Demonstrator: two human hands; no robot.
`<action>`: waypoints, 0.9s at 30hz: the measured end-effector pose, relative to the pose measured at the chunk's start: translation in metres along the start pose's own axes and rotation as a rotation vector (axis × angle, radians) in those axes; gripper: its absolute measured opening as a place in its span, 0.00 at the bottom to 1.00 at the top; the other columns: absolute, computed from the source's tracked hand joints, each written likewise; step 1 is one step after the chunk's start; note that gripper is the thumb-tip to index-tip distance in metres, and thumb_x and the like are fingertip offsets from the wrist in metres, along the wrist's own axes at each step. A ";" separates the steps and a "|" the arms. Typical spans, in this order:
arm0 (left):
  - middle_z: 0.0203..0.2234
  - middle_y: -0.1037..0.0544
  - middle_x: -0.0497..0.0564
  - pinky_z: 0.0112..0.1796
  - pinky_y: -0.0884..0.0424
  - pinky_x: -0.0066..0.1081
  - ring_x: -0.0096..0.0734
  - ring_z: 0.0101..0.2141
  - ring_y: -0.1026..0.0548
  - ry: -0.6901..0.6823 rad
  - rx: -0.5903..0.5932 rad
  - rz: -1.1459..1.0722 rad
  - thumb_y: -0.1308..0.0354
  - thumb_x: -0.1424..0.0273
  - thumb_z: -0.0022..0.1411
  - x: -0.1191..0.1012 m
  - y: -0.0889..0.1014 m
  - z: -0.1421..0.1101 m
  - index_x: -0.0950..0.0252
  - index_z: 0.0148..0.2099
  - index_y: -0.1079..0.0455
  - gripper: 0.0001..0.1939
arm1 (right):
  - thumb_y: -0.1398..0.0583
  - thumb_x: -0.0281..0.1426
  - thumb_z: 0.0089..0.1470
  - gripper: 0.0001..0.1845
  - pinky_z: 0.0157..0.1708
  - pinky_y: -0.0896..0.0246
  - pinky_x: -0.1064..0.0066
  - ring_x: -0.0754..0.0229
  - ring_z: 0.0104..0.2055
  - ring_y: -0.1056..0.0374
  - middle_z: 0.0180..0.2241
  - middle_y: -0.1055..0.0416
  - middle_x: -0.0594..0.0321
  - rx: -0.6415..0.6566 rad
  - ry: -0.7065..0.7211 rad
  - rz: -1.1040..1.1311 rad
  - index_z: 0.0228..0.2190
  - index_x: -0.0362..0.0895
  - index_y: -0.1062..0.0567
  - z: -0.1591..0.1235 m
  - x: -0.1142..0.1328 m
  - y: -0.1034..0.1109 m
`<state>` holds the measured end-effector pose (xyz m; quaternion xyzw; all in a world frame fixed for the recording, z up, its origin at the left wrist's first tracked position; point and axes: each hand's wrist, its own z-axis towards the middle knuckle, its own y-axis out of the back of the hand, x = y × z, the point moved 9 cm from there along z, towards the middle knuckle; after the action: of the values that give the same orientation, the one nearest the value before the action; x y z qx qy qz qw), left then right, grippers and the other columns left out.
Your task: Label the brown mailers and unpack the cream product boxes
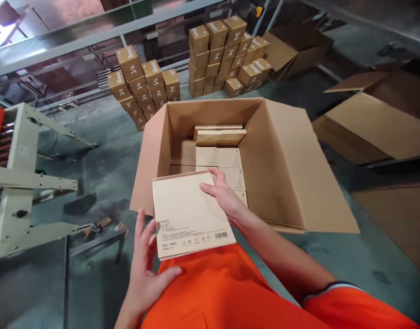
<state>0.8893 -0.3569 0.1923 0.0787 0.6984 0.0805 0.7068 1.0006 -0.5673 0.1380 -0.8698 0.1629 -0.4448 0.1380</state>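
My right hand grips the upper right side of a flat cream-coloured box, its thumb on top. Small print and a barcode run along the near edge, and what look like two layers show there. Fingers spread, my left hand is open beside the near left corner of the flat box. Beyond it stands a large open carton with its flaps folded out. Inside lie several cream boxes flat on the bottom, and a few flat boxes stand on edge at the far wall. The held box hides part of the contents.
Stacks of small brown boxes and more stacked boxes stand on the floor beyond the carton. Open empty cartons are at the right. A pale metal frame with rollers stands at the left. A metal rail crosses the back.
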 end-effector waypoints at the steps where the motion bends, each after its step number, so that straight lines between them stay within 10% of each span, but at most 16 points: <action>1: 0.73 0.61 0.51 0.51 0.25 0.36 0.52 0.64 0.38 -0.029 -0.029 0.059 0.28 0.66 0.51 -0.002 0.001 0.002 0.46 0.66 0.40 0.42 | 0.36 0.33 0.49 0.41 0.33 0.28 0.60 0.56 0.32 0.27 0.40 0.28 0.64 0.021 0.002 0.010 0.58 0.55 0.52 0.000 0.002 -0.004; 7: 0.70 0.47 0.57 0.58 0.33 0.32 0.47 0.68 0.47 -0.371 -0.028 0.317 0.28 0.69 0.51 -0.031 -0.001 0.007 0.56 0.64 0.35 0.39 | 0.35 0.32 0.50 0.39 0.34 0.28 0.63 0.58 0.33 0.26 0.43 0.28 0.63 0.079 0.029 0.065 0.57 0.55 0.50 -0.008 0.009 -0.015; 18: 0.63 0.33 0.55 0.54 0.28 0.30 0.41 0.61 0.33 -0.499 0.006 0.270 0.34 0.72 0.59 -0.058 0.005 -0.003 0.60 0.58 0.28 0.24 | 0.40 0.42 0.56 0.42 0.48 0.30 0.51 0.51 0.49 0.28 0.54 0.32 0.53 0.133 0.134 -0.074 0.63 0.53 0.58 -0.019 0.025 -0.021; 23: 0.62 0.32 0.55 0.52 0.26 0.30 0.40 0.58 0.29 -0.624 -0.130 0.357 0.33 0.77 0.56 -0.074 0.013 -0.012 0.62 0.59 0.29 0.27 | 0.35 0.56 0.47 0.47 0.64 0.55 0.38 0.37 0.68 0.52 0.66 0.47 0.49 0.040 0.813 -0.684 0.62 0.53 0.42 -0.076 0.064 -0.024; 27: 0.63 0.34 0.51 0.52 0.26 0.29 0.37 0.59 0.31 -0.649 -0.135 0.353 0.33 0.75 0.56 -0.079 0.012 -0.016 0.58 0.59 0.30 0.28 | 0.30 0.57 0.38 0.42 0.65 0.65 0.31 0.28 0.68 0.54 0.64 0.39 0.52 0.223 1.152 -1.071 0.54 0.56 0.27 -0.125 0.046 -0.060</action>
<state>0.8723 -0.3631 0.2714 0.1728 0.4070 0.2177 0.8701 0.9330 -0.5433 0.2657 -0.4440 -0.2775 -0.8443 -0.1144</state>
